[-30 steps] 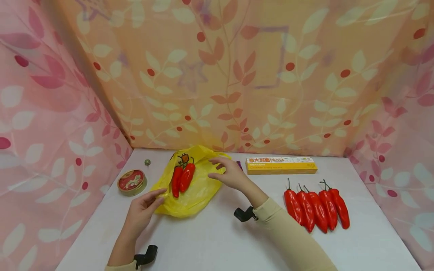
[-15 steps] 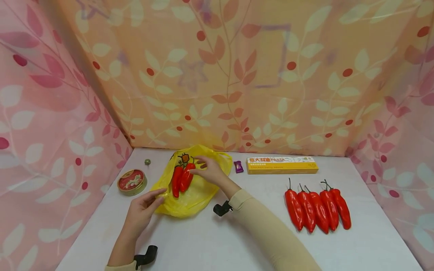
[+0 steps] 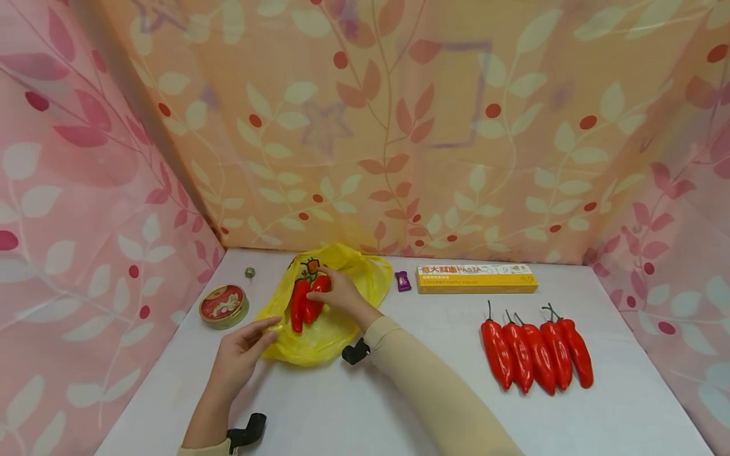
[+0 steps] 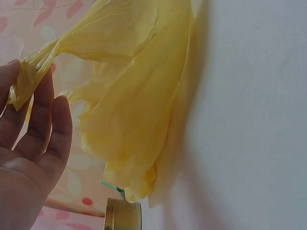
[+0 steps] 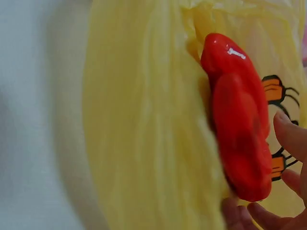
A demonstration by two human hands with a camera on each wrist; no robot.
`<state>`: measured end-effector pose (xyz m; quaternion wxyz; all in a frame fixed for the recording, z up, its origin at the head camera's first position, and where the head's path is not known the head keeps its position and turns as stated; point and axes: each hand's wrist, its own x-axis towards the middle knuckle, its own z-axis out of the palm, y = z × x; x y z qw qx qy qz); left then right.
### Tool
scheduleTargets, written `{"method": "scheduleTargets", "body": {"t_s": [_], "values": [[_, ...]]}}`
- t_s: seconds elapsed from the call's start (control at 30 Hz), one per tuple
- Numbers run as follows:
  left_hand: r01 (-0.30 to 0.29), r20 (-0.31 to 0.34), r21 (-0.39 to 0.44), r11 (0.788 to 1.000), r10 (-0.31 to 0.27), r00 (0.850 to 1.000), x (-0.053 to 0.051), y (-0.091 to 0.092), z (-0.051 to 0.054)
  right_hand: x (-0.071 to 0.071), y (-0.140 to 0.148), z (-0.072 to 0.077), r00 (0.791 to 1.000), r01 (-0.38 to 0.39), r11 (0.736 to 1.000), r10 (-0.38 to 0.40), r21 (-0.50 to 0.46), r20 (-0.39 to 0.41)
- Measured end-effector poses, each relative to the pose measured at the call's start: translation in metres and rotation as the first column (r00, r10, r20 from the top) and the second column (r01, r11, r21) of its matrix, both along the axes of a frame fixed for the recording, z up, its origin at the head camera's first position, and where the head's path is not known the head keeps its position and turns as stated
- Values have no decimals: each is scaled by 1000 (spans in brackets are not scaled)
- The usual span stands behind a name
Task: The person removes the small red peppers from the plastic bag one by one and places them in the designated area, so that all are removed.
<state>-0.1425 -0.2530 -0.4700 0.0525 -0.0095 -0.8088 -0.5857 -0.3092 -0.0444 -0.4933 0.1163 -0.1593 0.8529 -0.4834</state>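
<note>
In the head view a yellow plastic bag (image 3: pixel 348 316) lies with its mouth spread. Two red chili peppers (image 3: pixel 299 304) lie side by side in it, stems towards the back. My left hand (image 3: pixel 242 348) is at the bag's left front edge; the left wrist view shows thumb and fingers pinching a gathered fold of the bag (image 4: pixel 129 105). My right hand (image 3: pixel 342 294) reaches over the right-hand pepper and partly covers it. In the right wrist view its thumb and fingers (image 5: pixel 288 136) are spread around the pepper (image 5: pixel 240 120), with a gap at the thumb.
Several more red chili peppers (image 3: pixel 538 358) lie in a row at the right. A pasta box (image 3: pixel 478 280) and a purple wrapped candy (image 3: pixel 403 281) are at the back. On the left are a round red-and-gold tin (image 3: pixel 224 306) and a small green ball (image 3: pixel 249 272).
My right hand has moved left from the bag's right side to the right-hand pepper. The purple candy has come into sight behind it. My left hand has stayed at the bag's edge.
</note>
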Motion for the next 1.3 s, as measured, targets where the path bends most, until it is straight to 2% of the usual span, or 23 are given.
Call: {"method": "scheduleTargets", "body": {"t_s": [0.3,0.53,0.67,0.83,0.93,1.1,1.2,1.3], "values": [[2,-5,-2,1000,-2,1000,1,0,-1,0,-1,-5,999,20,996,-18,84,-27],[0,-6,2,1000,0,1000,0,2,-2,7,0,6,999,36,999,-36,-2,-3],[-1,-20,-7,1000,0,1000,0,2,-2,14,2,15,1000,15,999,-15,-44,12],[6,-33,-5,1000,-6,999,0,1,-2,21,6,29,999,6,999,-5,-47,36],[7,-29,0,1000,-7,1000,0,0,-2,25,9,38,1000,-24,1000,24,-12,11],[7,-18,5,1000,-7,1000,0,-1,-2,36,20,51,991,-119,993,120,25,-56],[13,-21,9,1000,-13,1000,0,0,-2,43,29,56,983,-160,987,160,9,-89],[14,-22,5,1000,-14,1000,0,0,-3,51,39,61,981,-174,985,173,-10,-85]]}}
